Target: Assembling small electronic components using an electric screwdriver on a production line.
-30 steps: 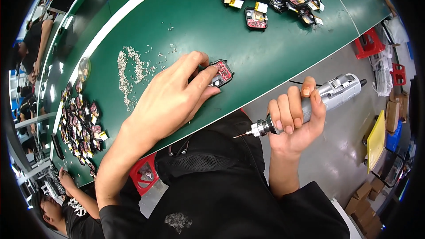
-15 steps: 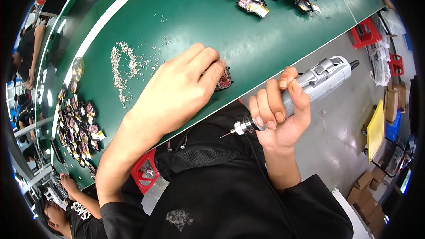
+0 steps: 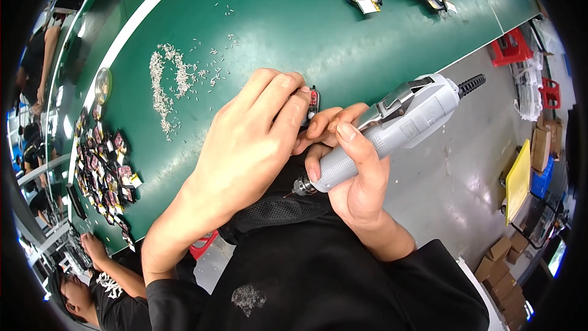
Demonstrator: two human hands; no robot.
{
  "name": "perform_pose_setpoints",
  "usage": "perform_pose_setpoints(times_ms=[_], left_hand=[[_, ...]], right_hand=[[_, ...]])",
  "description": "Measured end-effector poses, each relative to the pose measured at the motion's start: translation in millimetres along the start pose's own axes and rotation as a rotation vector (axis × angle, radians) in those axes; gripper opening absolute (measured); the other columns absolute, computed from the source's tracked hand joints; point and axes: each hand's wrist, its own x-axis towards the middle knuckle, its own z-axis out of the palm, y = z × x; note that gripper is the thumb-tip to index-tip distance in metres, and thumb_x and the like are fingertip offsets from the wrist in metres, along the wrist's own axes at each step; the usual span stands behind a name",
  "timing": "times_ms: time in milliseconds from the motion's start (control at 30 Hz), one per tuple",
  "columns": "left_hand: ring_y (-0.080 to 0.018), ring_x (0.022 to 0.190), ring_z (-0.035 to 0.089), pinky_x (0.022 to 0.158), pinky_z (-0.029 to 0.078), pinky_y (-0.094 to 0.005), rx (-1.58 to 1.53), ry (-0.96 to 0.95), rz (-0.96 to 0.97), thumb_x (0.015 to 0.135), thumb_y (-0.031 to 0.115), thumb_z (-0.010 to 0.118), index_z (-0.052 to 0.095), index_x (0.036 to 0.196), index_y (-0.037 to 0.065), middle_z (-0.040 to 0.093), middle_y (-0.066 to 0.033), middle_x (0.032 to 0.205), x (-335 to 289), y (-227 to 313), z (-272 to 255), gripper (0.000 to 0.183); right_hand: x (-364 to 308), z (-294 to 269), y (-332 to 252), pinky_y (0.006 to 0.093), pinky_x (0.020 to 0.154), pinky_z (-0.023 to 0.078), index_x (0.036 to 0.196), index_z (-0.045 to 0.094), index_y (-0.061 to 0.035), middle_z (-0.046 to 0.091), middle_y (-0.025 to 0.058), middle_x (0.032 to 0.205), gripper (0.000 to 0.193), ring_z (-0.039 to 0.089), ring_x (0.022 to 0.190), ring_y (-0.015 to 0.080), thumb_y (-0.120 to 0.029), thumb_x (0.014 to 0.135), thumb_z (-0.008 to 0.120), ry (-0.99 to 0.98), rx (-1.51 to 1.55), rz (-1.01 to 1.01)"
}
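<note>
A red stool (image 3: 513,57) stands at two o'clock, a yellow panel (image 3: 518,178) at three, cardboard boxes (image 3: 505,288) at four.

Your view is bright, lit apparently from above: the green table (image 3: 257,43) throws back soft, pale glare, and the back of your left hand (image 3: 254,132) catches strong light. Your black shirt (image 3: 318,270) sinks into near-uniform darkness. Fisheye distortion bows the white stripe (image 3: 153,9) into an arc and blackens your corners. The grey power tool (image 3: 392,132) looks fairly sharp; toward the left rim, detail turns stretched and soft.
</note>
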Motion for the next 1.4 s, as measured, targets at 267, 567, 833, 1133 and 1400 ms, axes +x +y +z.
perform_pose_setpoints(times_ms=[267,567,833,1133,1400], left_hand=[[-0.0211,0.082,0.057,0.055,0.053,-0.0282,0.199,0.002,0.111,0.06,0.0,0.065,0.061,0.083,-0.011,0.058,-0.0144,0.089,-1.7,6.0,5.0,0.026],[-0.0286,0.084,0.061,0.063,0.056,-0.0293,0.296,0.052,0.232,0.052,0.009,0.059,0.062,0.086,-0.014,0.061,-0.0232,0.091,-4.5,3.6,8.1,0.041],[-0.0319,0.085,0.06,0.07,0.055,-0.0327,0.291,0.044,0.168,0.05,0.011,0.055,0.062,0.084,-0.016,0.061,-0.0273,0.089,-9.1,16.0,9.3,0.044],[-0.0333,0.09,0.06,0.068,0.054,-0.0356,0.246,-0.043,0.118,0.053,-0.002,0.063,0.06,0.094,-0.017,0.059,-0.0261,0.104,-19.1,16.8,7.7,0.044],[-0.0351,0.094,0.059,0.073,0.054,-0.0364,0.227,-0.083,0.152,0.055,-0.002,0.063,0.06,0.094,-0.018,0.058,-0.0283,0.109,-21.4,13.7,9.2,0.042]], right_hand=[[-0.9,-1.3,-0.7,0.0259,0.047,0.047,0.09,0.049,0.0021,0.059,0.0191,0.087,0.009,0.062,0.07,0.0219,-0.006,0.088,0.053,0.01,-0.002,-0.013],[-0.3,-2.8,1.0,0.026,0.047,0.046,0.093,0.049,0.0004,0.058,0.0175,0.087,0.011,0.058,0.065,0.0192,-0.008,0.088,0.054,0.025,0.011,-0.002],[2.1,-7.5,-1.8,0.027,0.049,0.045,0.093,0.046,-0.0009,0.057,0.0175,0.081,0.011,0.056,0.058,0.0182,-0.008,0.088,0.052,0.017,-0.084,-0.008],[36.5,-3.0,-74.0,0.0278,0.049,0.039,0.096,0.044,-0.0062,0.046,0.0017,0.061,0.017,0.042,0.044,0.0114,-0.023,0.097,0.043,-0.477,-0.189,-0.119],[80.1,11.5,-90.4,0.0284,0.053,0.038,0.101,0.053,-0.0041,0.043,0.0004,0.056,0.03,0.042,0.045,0.0111,-0.032,0.097,0.043,-0.693,-0.314,-0.147]])
